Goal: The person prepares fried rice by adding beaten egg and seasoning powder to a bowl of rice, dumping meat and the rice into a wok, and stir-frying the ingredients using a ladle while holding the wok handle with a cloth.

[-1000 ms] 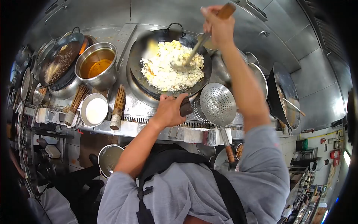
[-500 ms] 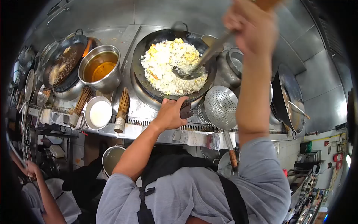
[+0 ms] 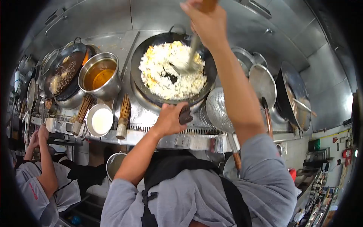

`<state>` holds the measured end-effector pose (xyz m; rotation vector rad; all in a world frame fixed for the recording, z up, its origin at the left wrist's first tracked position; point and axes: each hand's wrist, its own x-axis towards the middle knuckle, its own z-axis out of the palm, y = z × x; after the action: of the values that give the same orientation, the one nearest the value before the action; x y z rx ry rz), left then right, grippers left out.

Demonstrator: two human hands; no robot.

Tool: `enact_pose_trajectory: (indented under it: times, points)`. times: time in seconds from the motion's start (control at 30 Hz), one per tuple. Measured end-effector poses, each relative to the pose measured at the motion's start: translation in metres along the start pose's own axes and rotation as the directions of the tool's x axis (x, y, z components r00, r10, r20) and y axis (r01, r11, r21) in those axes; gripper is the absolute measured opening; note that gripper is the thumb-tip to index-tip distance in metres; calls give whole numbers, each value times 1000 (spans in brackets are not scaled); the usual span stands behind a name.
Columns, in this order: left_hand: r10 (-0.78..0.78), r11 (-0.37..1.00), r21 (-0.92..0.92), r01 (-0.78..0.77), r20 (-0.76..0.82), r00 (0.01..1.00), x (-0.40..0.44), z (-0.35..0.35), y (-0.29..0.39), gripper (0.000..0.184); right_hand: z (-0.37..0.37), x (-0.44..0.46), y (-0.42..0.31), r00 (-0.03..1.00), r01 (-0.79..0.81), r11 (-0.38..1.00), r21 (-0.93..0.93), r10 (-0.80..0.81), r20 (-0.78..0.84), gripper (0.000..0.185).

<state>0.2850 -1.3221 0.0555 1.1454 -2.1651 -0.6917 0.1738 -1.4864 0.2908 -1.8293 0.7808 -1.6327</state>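
A large black wok (image 3: 210, 77) sits on the burner, filled with rice and yellow egg (image 3: 155, 62). My left hand (image 3: 170, 119) is closed at the wok's near rim, around a dark grip (image 3: 185, 115) that looks like a handle or a folded cloth. Above the far right of the wok, my right hand (image 3: 208, 24) is wrapped around the wooden handle of a ladle (image 3: 194, 47). The ladle's bowl is down in the rice near the middle and blurred by motion. A dark patch of bare wok shows just below it.
Left of the wok stand a pot of amber oil (image 3: 118, 77), a bowl of white stuff (image 3: 101, 120) and bamboo brushes (image 3: 124, 113). A perforated skimmer (image 3: 218, 109) and a mesh strainer (image 3: 262, 81) lie right. A co-worker's hands (image 3: 41, 135) are at far left.
My right hand has swung left with the ladle, and its bowl has moved left through the rice, opening a dark patch. My left hand stays at the rim. The co-worker's hands have risen.
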Motion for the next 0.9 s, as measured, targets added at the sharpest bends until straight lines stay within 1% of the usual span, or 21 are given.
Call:
enact_pose_trajectory:
  times: [0.03,0.07,0.1,0.13,0.17,0.23,0.27,0.3,0.33,0.37,0.43,0.53,0.57,0.6,0.63,0.67,0.73,0.77,0.83,0.87,0.9]
  points:
    - [-22,1000,-5,22,11,1000,0,-2,2,76,-3,-22,-10,1000,-10,1000,-20,9,-10,20]
    - [-7,1000,-3,7,-10,1000,1,-2,3,77,-8,-34,-15,1000,-14,999,-42,13,-21,20]
    - [8,1000,3,-8,-23,1000,-1,-2,4,77,-14,-25,3,992,-15,999,-48,9,-124,18]
    - [20,1000,14,-20,-35,999,-4,-5,4,78,-28,0,15,994,1,999,44,4,-113,18]
    - [18,1000,20,-18,-11,1000,-6,-5,0,79,-51,26,20,995,16,992,127,-3,-101,18]
    - [82,997,0,-82,-72,994,-5,-1,-9,79,-83,68,-1,958,56,969,242,16,-285,16]
    - [102,995,-10,-103,-103,989,-5,-4,-7,79,-87,65,-16,962,101,955,280,-22,-273,16]
    - [67,998,19,-66,-58,996,-5,-5,-5,79,-95,53,-28,963,142,937,319,-56,-265,16]
    - [71,997,16,-70,-67,995,-2,-4,-6,80,-100,42,-35,960,179,918,353,-86,-265,16]
    - [68,998,11,-67,-72,995,-3,-3,-8,80,-84,21,5,950,192,911,364,-79,-302,14]
    - [69,998,-10,-69,-61,996,-4,-5,-5,81,-50,-13,39,986,2,935,355,58,-159,13]
    - [112,993,-21,-114,-99,989,-6,3,-11,81,-27,18,-3,980,-200,917,346,177,96,13]
    - [78,996,39,-76,-78,994,-7,3,-8,80,-21,23,-29,991,-134,915,380,122,57,13]
    - [68,997,40,-66,-74,995,-5,2,-7,80,-13,16,-56,997,-83,908,410,80,23,13]
    - [53,998,38,-51,-71,996,-4,2,-6,79,-6,11,-67,999,-36,898,439,44,-8,13]
    - [36,999,34,-34,-66,997,-5,4,-4,79,1,4,-54,1000,2,902,431,7,-17,13]
    - [53,999,18,-51,-82,995,-7,5,-1,78,15,-26,-2,996,85,905,416,-68,-58,13]
    - [67,998,19,-65,-95,993,-6,2,0,77,21,-35,25,997,70,914,400,-76,-1,16]
    - [51,999,12,-50,-102,993,0,2,1,77,28,-7,6,988,-75,973,218,42,151,16]
    - [44,999,2,-44,-78,996,-4,7,3,77,26,-3,-8,972,-150,982,113,126,196,16]
    - [9,1000,7,-9,-49,999,-3,7,5,77,29,5,-22,983,-101,989,111,82,165,17]
